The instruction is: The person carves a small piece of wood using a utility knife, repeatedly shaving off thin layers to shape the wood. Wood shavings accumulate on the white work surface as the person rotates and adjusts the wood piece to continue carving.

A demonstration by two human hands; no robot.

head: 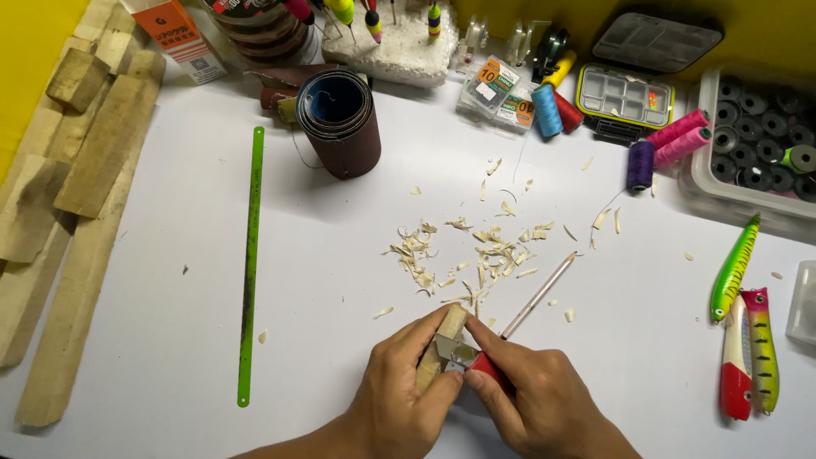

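My left hand (399, 391) grips a small pale wooden block (445, 333) near the front of the white table (170, 340). My right hand (540, 404) holds a red-handled knife (478, 361) with its metal blade laid against the block. The two hands touch over the block. A pile of wood shavings (476, 255) lies just beyond them, and a thin pencil (540, 295) lies slanted beside my right hand.
A green saw blade (250, 263) lies at left beside wooden strips (85, 195). A sandpaper roll (342, 123) stands behind. Thread spools (642, 161), a compartment box (625, 98) and a bobbin tray (756, 144) sit at right, fishing lures (744, 331) below them.
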